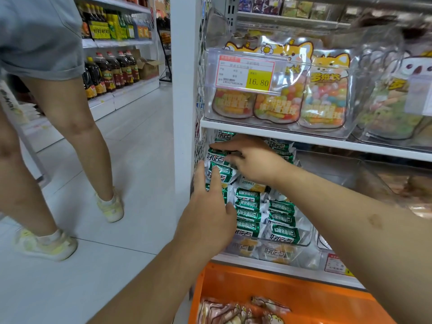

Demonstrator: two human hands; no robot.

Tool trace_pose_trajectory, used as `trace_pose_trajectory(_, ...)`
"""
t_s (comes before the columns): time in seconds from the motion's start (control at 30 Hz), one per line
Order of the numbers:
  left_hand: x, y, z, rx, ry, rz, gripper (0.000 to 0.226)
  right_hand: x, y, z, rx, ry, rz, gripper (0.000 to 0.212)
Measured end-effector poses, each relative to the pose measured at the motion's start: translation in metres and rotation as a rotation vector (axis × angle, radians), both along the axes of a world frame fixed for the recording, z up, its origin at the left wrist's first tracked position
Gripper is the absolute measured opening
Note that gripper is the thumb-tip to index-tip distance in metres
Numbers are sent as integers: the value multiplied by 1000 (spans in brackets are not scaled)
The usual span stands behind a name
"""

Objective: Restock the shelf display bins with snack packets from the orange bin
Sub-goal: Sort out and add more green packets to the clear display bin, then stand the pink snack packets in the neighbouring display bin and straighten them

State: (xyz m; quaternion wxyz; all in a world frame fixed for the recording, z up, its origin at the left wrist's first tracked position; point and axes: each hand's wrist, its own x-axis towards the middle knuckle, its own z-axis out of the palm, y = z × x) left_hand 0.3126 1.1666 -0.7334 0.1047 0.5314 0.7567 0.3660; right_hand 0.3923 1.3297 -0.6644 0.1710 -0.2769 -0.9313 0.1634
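both hands pressed on green snack packets (247, 206) in clear display bin (306, 239), left hand (208, 220) fingers spread flat, right hand (252, 160) fingers loosely splayed, orange bin (292, 291) below.

Upper shelf (304, 136): white board carrying a clear bin (268, 113) of candy pouches (322, 99).
Lower shelf (268, 265): clear display bin (304, 242) packed with green snack packets (247, 215).
Floor (117, 253): pale tiles; orange bin (280, 291) just below the lower shelf.
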Motion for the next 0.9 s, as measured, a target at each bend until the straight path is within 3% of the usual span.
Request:
trace_pose_trajectory(0.23, -1, 2, -3, -7, 12, 3, 83, -5, 2, -9, 133, -188, 26, 41)
trace_pose_trajectory(0.3, -1, 2, -2, -4, 10, 2, 82, -6, 0, -7, 54, -158, 6, 42)
trace_pose_trajectory(0.4, -1, 2, -2, -2, 9, 7, 83, -4, -2, -3, -172, 43, -96, 40)
trace_pose_trajectory(0.53, 0, 2, -2, -15, 11, 17, 83, -5, 0, 3, -110, -29, -225, 20)
trace_pose_trajectory(0.9, -1, 3, -2, 4, 10, 17, 81, -5, 6, 5, -94, -99, -266, 32)
